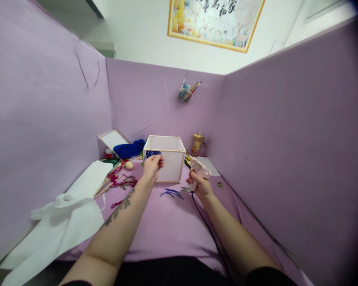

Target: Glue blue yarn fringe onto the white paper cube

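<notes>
A white open-topped box [171, 167] with thin wooden edging stands in front of me. Blue yarn [153, 154] in loops lies along the upper left of its front face. Right at that yarn is my left hand [153, 165], its fingers pinched together; what they hold, if anything, is too small to make out. My right hand [199, 184] grips a white hot glue gun [200, 167] by its handle, to the right of the box, with a small red light showing and a black cord trailing toward me. Short blue yarn pieces [172, 193] lie on the cloth between my hands, beside pliers-like metal jaws [185, 189].
At the left are a blue yarn bundle [129, 148], a white framed panel [112, 139], wooden sticks [107, 186], magenta yarn [128, 182], an egg-shaped thing [129, 165] and white sheeting [62, 216]. A pen holder [185, 94] hangs on the back partition. Purple partitions enclose three sides.
</notes>
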The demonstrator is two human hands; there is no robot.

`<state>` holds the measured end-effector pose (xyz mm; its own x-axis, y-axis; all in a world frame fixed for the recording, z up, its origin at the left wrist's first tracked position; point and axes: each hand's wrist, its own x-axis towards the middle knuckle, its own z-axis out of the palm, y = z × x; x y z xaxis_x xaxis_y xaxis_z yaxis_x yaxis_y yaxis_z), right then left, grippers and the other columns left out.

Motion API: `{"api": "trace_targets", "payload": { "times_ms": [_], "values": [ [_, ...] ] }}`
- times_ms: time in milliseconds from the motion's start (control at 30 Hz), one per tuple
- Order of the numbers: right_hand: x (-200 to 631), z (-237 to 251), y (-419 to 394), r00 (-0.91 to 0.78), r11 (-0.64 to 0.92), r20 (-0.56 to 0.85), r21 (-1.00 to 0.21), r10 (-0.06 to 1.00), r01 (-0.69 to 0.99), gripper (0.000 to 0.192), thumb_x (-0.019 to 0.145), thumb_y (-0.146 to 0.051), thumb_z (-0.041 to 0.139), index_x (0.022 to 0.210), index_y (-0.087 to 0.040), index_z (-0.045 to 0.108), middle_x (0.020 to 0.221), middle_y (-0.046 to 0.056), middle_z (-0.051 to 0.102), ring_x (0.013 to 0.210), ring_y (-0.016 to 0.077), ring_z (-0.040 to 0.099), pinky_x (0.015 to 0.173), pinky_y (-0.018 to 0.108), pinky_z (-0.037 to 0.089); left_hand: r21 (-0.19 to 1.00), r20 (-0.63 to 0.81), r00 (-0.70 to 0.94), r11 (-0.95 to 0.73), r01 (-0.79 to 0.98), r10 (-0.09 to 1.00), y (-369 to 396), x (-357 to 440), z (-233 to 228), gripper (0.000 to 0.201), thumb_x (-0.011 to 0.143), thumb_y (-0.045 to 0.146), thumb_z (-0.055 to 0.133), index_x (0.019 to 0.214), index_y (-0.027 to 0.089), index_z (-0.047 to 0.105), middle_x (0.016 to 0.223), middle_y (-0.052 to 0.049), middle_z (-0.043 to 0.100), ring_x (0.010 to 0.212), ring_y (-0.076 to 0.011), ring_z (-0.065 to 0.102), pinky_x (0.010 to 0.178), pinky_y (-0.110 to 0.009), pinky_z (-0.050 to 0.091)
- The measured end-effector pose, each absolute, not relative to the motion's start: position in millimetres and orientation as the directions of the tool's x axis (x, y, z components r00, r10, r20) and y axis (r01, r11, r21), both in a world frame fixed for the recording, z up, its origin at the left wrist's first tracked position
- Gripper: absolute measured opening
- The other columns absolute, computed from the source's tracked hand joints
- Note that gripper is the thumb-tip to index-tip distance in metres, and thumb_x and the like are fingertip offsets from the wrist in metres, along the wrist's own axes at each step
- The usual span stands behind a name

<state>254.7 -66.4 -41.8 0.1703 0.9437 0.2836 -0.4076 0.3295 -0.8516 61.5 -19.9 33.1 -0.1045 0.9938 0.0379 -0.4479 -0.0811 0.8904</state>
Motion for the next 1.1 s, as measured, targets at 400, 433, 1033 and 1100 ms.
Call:
{"api": "trace_targets", "payload": {
  "times_ms": [400,433,1033,1100],
  "values": [
    [253.0,-38.7,-68.8,0.176,0.301,0.246,-0.834,0.953,-0.463,0.030,0.060,-0.033,0.080,0.077,-0.021,0.058,0.063,-0.007,0.054,0.044,0.0043,0.043,0.056,0.025,0.052,0.882,0.035,-0.143,-0.098,-0.461,0.989,-16.7,63.3,33.7,0.015,0.061,0.022,0.069,0.066,0.012,0.059,0.057,0.002,0.059,0.047,-0.0047,0.049,0.048,-0.017,0.040],
    [253.2,-39.0,-68.5,0.176,0.301,0.247,-0.834,0.953,-0.461,0.030,0.060,-0.034,0.080,0.077,-0.021,0.058,0.063,-0.007,0.054,0.044,0.0046,0.043,0.056,0.026,0.051,0.883,0.034,-0.147,-0.098,-0.460,0.989,-16.3,63.2,33.6,0.015,0.061,0.022,0.069,0.066,0.012,0.059,0.058,0.002,0.059,0.047,-0.0047,0.049,0.048,-0.017,0.040],
    [250.5,-41.4,-70.2,0.194,0.328,0.272,-0.857,0.943,-0.396,0.026,0.062,-0.032,0.078,0.077,-0.021,0.060,0.059,-0.007,0.053,0.044,0.0058,0.043,0.055,0.026,0.051,0.882,-0.039,-0.158,-0.040,-0.470,0.987,-19.7,63.7,39.4,0.018,0.066,0.028,0.067,0.075,0.013,0.062,0.065,-0.001,0.063,0.049,-0.0054,0.053,0.043,-0.014,0.032],
    [249.4,-41.5,-71.3,0.215,0.338,0.279,-0.884,0.936,-0.325,0.024,0.062,-0.031,0.078,0.076,-0.021,0.062,0.058,-0.006,0.054,0.045,0.0076,0.045,0.055,0.028,0.051,0.880,-0.055,-0.145,-0.021,-0.475,0.988,-22.6,61.0,39.9,0.018,0.068,0.028,0.064,0.076,0.012,0.064,0.067,-0.002,0.065,0.048,-0.0055,0.052,0.041,-0.015,0.030]
  ]
}}
